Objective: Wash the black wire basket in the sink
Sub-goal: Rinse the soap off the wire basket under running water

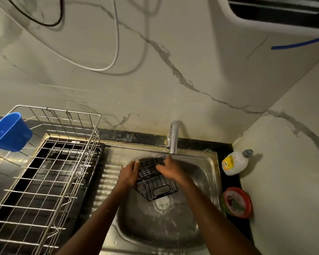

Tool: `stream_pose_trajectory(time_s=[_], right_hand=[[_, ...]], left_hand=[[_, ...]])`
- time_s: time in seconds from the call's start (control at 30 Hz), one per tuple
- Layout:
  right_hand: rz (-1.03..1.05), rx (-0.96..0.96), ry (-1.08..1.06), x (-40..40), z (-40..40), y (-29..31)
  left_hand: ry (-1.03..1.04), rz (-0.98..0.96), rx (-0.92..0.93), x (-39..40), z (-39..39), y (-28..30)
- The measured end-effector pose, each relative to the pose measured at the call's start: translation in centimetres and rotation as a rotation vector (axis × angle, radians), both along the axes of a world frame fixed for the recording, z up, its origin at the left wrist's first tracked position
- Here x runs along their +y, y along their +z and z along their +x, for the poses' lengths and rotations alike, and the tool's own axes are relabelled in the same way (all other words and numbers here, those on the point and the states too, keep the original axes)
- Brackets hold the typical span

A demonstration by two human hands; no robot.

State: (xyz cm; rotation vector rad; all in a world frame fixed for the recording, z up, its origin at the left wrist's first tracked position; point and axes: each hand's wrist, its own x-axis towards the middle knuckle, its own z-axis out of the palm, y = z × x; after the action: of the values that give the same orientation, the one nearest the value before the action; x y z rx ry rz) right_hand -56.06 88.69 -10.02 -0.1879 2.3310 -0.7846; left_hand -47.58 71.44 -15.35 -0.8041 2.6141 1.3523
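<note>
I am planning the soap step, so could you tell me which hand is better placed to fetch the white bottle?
Probably the right hand: the white bottle stands on the counter right of the sink, on its side. The left hand can keep holding the black wire basket.

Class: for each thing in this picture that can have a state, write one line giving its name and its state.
wire basket: tilted in the sink, held under the tap
tap: running
left hand: grips the basket
right hand: rests on the basket
soap bottle: capped, lying tilted
</note>
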Motion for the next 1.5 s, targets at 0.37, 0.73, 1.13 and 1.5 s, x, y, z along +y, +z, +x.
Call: stream_pose_trajectory(time_s=[0.37, 0.73, 1.13, 1.5], right_hand=[[0.347, 0.200, -0.085, 2.4, 0.1, -1.6], [0.298, 0.433, -0.070, 10.3, -1.1, -0.6], [0.166, 0.470, -0.081, 10.2, -0.7, -0.6], [0.064, 0.560, -0.188, 9.7, 0.4, -1.8]], left_hand=[[-0.248, -0.230, -0.109, 1.4, -1.4, 2.4], [-0.496, 0.576, -0.335, 5.9, -7.8, -0.5], [-0.485, 0.651, -0.284, 8.4, -7.1, 2.3], [-0.618, 0.600, -0.128, 9.8, -8.0, 5.1]])
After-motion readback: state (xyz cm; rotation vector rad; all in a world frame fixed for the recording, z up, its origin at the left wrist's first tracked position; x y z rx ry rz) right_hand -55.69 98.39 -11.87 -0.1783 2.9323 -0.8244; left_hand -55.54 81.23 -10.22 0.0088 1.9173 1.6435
